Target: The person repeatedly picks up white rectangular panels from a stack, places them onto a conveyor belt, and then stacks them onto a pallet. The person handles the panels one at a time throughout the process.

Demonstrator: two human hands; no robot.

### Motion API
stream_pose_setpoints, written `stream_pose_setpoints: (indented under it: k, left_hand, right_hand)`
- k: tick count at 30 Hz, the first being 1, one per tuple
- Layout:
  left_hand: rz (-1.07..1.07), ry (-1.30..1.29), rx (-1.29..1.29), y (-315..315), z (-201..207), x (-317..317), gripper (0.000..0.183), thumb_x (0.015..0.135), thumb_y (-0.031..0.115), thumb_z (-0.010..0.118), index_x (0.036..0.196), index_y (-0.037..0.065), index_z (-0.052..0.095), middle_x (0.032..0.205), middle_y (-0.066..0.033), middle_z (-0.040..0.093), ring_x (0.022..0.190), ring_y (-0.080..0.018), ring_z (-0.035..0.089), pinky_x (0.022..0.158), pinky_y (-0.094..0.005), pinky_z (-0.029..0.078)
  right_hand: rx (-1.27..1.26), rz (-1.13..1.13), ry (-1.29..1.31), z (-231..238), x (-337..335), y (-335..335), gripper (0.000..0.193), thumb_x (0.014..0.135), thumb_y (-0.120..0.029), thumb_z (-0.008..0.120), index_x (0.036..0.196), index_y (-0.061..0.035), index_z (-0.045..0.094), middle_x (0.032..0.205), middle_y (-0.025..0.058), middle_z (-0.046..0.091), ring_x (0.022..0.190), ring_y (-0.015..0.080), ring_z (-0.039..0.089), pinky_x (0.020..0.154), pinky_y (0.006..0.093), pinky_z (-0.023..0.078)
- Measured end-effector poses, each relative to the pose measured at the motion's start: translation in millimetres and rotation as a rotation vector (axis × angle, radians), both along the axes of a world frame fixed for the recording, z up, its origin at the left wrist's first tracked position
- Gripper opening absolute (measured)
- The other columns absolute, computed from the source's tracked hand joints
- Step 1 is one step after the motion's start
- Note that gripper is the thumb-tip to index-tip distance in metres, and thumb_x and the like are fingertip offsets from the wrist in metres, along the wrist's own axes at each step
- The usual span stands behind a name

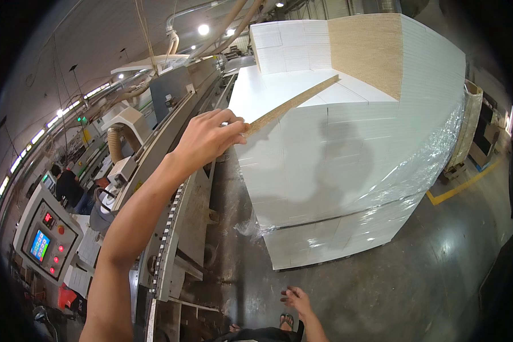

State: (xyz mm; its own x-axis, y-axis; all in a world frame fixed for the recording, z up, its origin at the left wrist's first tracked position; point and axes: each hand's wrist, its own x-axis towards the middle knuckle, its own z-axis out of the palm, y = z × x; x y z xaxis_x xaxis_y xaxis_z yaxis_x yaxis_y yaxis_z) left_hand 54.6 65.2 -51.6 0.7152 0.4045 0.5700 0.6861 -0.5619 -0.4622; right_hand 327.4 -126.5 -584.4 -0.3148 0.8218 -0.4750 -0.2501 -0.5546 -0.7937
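My left hand [206, 137] is closed on the near left corner of a white-faced chipboard panel [271, 94], thumb and fingers pinching its edge. The panel sits askew on top of a tall stack of white panels [308, 176], its raw brown edge facing me. Low beside my body hangs my right hand [296, 300], apart from the stack, its fingers loosely spread and nothing in them. Clear plastic wrap [424, 162] clings to the lower and right sides of the stack.
A long machine with a bead-like track [168, 236] runs along my left. Its control panel [47, 242] has a lit screen and red buttons. A person in dark clothes [69, 188] is farther left. Yellow tape [461, 188] marks the floor at right, near another wrapped pallet [467, 125].
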Motion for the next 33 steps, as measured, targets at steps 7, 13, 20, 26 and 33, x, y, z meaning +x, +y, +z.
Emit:
stream_pose_setpoints:
  k: [7,13,20,26,33]
  left_hand:
    - [0.021,-0.076,0.091,4.9,-15.8,-11.2,0.038,0.090,0.037,0.081,0.114,0.010,0.068,0.097,-0.0063,0.062,0.087,-0.0279,0.066,0.080,-0.0425,0.052]
    - [0.268,-0.394,0.171,0.8,-37.9,22.1,0.039,0.093,0.036,0.077,0.117,0.006,0.067,0.103,-0.0127,0.065,0.100,-0.0314,0.067,0.105,-0.0526,0.044]
    - [0.270,-0.403,0.119,2.3,-41.9,26.8,0.023,0.086,0.019,0.076,0.104,0.008,0.066,0.101,-0.0087,0.066,0.098,-0.0303,0.068,0.105,-0.0510,0.045]
    - [0.175,-0.352,0.215,-16.6,-37.6,13.1,0.022,0.081,0.011,0.078,0.100,0.012,0.067,0.097,-0.0030,0.068,0.094,-0.0255,0.068,0.101,-0.0421,0.048]
    - [0.039,-0.343,0.348,-140.6,-36.4,-41.1,0.029,0.073,0.007,0.086,0.097,0.012,0.070,0.098,-0.0023,0.075,0.093,-0.0233,0.071,0.096,-0.0424,0.056]
  right_hand:
    - [0.119,0.015,-0.022,22.3,-37.5,22.1,0.048,0.107,-0.024,0.064,0.145,0.0040,0.052,0.124,0.0179,0.073,0.101,0.0274,0.076,0.084,0.0360,0.059]
    - [0.144,0.070,-0.088,30.4,-69.9,0.0,0.046,0.108,-0.024,0.062,0.145,0.0024,0.054,0.125,0.0156,0.074,0.103,0.0263,0.076,0.086,0.0360,0.059]
    - [0.040,0.011,-0.090,50.9,-80.7,-45.6,0.048,0.107,-0.023,0.062,0.145,0.0050,0.054,0.124,0.0159,0.075,0.102,0.0255,0.076,0.086,0.0352,0.060]
    - [0.154,-0.034,-0.018,66.2,-78.4,-25.3,0.047,0.107,-0.022,0.063,0.144,0.0037,0.055,0.124,0.0176,0.074,0.098,0.0268,0.077,0.083,0.0358,0.060]
    - [0.598,-0.097,0.215,257.7,-61.1,58.0,0.042,0.108,-0.019,0.055,0.147,-0.0028,0.050,0.135,0.0183,0.068,0.114,0.0303,0.071,0.094,0.0458,0.060]
